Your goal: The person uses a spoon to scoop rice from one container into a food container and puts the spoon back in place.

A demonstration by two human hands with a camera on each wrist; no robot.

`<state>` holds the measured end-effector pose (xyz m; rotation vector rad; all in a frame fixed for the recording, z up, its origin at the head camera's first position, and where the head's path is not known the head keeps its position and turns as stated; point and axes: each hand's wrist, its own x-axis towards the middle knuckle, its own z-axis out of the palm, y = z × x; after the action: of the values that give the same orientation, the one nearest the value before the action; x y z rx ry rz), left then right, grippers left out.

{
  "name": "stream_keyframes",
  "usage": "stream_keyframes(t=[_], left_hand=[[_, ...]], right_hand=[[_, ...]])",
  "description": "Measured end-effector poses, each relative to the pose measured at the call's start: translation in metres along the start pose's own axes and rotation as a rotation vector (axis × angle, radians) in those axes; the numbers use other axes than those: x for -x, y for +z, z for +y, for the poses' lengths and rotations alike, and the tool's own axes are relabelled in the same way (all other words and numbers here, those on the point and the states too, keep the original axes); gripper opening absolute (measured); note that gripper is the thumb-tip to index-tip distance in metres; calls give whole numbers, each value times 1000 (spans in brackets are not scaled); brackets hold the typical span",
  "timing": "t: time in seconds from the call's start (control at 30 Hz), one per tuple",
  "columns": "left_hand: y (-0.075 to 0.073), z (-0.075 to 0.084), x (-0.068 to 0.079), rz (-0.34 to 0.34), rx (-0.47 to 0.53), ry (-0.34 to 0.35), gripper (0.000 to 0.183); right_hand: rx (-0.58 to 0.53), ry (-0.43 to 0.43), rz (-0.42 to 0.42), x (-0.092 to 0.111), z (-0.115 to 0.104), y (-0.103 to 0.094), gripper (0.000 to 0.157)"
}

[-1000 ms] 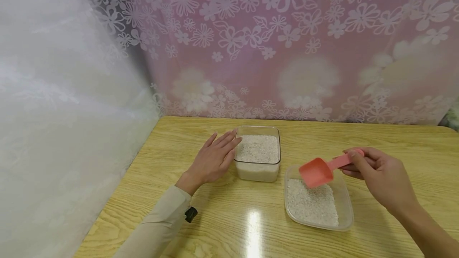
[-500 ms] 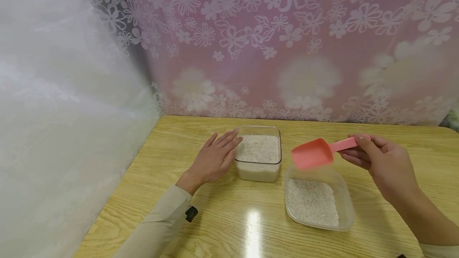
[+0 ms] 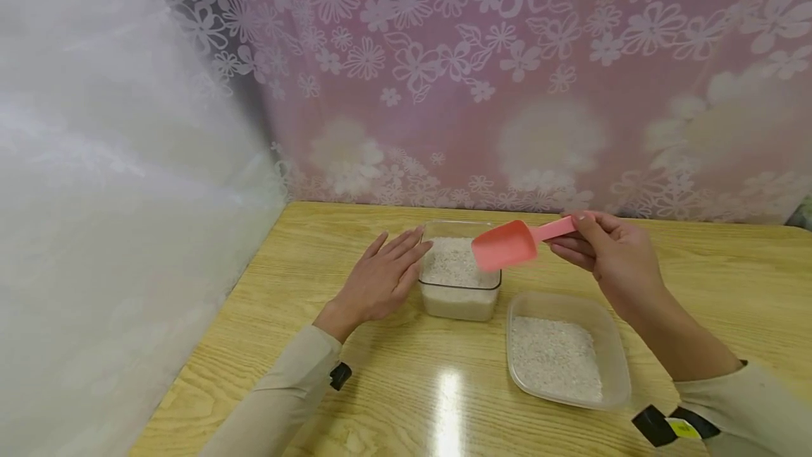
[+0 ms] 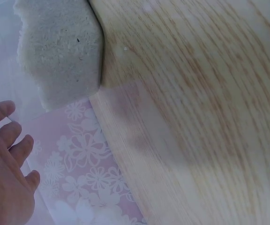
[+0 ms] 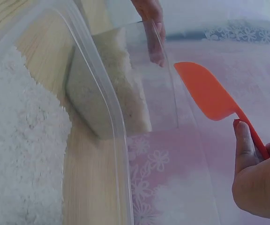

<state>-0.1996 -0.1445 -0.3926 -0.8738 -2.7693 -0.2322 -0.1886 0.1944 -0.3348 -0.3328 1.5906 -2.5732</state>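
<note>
My left hand (image 3: 383,277) lies with straight fingers against the left rim of a clear square container (image 3: 459,309), which is well filled with white rice (image 3: 450,259). In the left wrist view that rice (image 4: 62,47) shows through the container's wall. My right hand (image 3: 618,259) pinches the handle of a pink scoop (image 3: 505,245) between thumb and fingers. The scoop's head hangs over the right part of the square container. From the right wrist, the scoop (image 5: 207,91) appears orange-red, its head near the container's rim.
A second, lower plastic container (image 3: 614,344) with a shallower layer of rice stands to the front right, below the right forearm. Both containers are on a wooden table (image 3: 393,386). A pink flowered curtain (image 3: 444,125) hangs behind its back edge, with a whitish sheet (image 3: 127,196) on the left.
My right hand has lifted the scoop from over the lower container and carried it left to the square container. My left hand has stayed at the rim.
</note>
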Motion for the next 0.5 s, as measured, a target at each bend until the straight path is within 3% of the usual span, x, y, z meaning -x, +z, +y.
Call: stream_keyframes(t=[0.5], left_hand=[[0,-1,0,-14,-12,5,52]], right_hand=[[413,48,33,-25,33,32,48]])
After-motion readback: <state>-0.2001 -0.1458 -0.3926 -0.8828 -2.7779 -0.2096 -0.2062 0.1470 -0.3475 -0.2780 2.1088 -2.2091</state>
